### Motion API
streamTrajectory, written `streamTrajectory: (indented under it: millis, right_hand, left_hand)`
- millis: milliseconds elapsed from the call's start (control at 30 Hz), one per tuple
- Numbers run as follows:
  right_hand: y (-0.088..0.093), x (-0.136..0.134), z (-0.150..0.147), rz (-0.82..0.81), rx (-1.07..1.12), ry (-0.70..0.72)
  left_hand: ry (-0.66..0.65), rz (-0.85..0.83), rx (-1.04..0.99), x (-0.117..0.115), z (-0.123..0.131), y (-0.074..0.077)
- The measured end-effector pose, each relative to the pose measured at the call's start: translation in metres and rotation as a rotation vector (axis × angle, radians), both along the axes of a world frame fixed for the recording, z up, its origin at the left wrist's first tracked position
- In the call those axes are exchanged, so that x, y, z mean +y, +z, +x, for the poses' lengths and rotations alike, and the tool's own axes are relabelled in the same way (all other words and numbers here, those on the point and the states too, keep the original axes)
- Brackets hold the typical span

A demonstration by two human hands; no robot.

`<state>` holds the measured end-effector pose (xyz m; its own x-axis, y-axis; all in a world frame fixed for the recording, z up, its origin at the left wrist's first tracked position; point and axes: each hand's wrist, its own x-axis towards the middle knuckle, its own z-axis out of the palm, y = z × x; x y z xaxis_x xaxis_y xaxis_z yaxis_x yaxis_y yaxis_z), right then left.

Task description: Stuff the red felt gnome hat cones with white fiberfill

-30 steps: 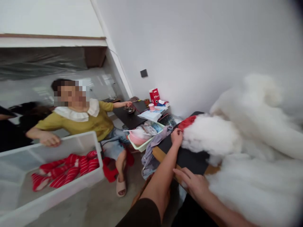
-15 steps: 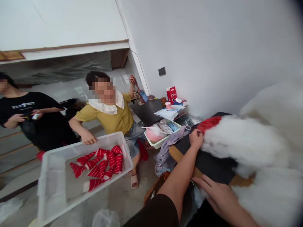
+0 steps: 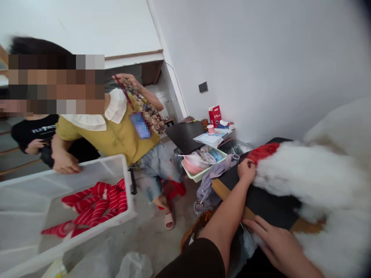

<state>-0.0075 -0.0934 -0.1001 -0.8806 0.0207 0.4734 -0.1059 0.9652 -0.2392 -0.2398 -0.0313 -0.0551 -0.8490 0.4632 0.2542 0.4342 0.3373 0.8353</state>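
I have the left hand (image 3: 247, 172) clenched at the edge of the red knit cloth (image 3: 263, 151), and the right hand (image 3: 278, 247) open, lying on the white fibre stuffing (image 3: 313, 181) heaped on the black tabletop (image 3: 262, 200) in front of both hands. If my left pinch slips, the cloth could pull free, and careless pressure from the right could push stuffing off the tabletop's edge.

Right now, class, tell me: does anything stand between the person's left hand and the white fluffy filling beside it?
Nothing visible does. The left hand rests on the black-topped board, with its fingers right against the white fluffy filling, just below the red fabric at the filling's end.
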Motion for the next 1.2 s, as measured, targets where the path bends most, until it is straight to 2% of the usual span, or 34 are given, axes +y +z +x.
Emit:
streamTrajectory:
  millis: [233, 333, 700, 1000, 1200]
  right_hand:
    - [0.026, 0.001, 0.006, -0.011, -0.07, 0.035]
    - [0.03, 0.001, 0.007, -0.008, -0.088, 0.031]
    - [0.027, 0.006, 0.005, 0.0, -0.157, 0.07]
    - [0.007, -0.001, -0.002, 0.063, -0.138, -0.023]
    - [0.007, -0.001, -0.001, 0.063, -0.132, -0.018]
  left_hand:
    - [-0.002, -0.009, -0.01, 0.0, 0.0, 0.003]
    - [-0.007, -0.01, -0.013, 0.0, 0.0, 0.003]
    - [-0.014, 0.003, 0.004, 0.0, 0.0, 0.003]
    - [-0.014, 0.016, 0.024, 0.0, -0.001, 0.0]
    - [-0.015, 0.008, 0.02, 0.0, -0.001, 0.002]
